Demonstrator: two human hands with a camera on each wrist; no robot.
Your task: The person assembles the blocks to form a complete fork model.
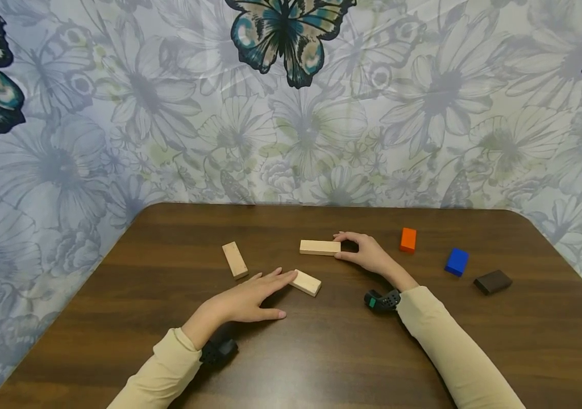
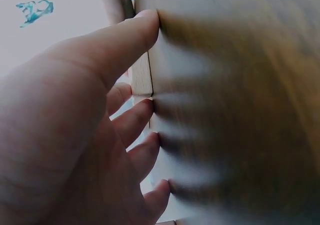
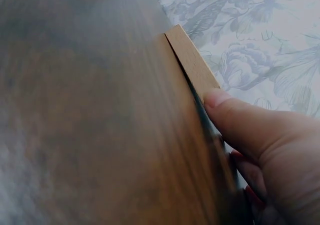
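My right hand (image 1: 370,254) pinches the right end of a pale wooden block (image 1: 317,247) lying crosswise toward the far side of the table. In the right wrist view the thumb presses on the near end of that block (image 3: 190,60); the other fingers are mostly hidden behind it. My left hand (image 1: 245,300) is spread low over the table, palm down, with the thumb apart. Its index fingertip is right at the left end of a second pale block (image 1: 307,283), which lies slanted. Left of that hand, a third pale block (image 1: 235,260) lies on its own.
To the right of my right hand lie an orange block (image 1: 408,240), a blue block (image 1: 457,262) and a dark brown block (image 1: 493,282). The brown wooden table (image 1: 321,352) ends at a floral cloth backdrop (image 1: 168,113). Dark wrist straps sit on both wrists.
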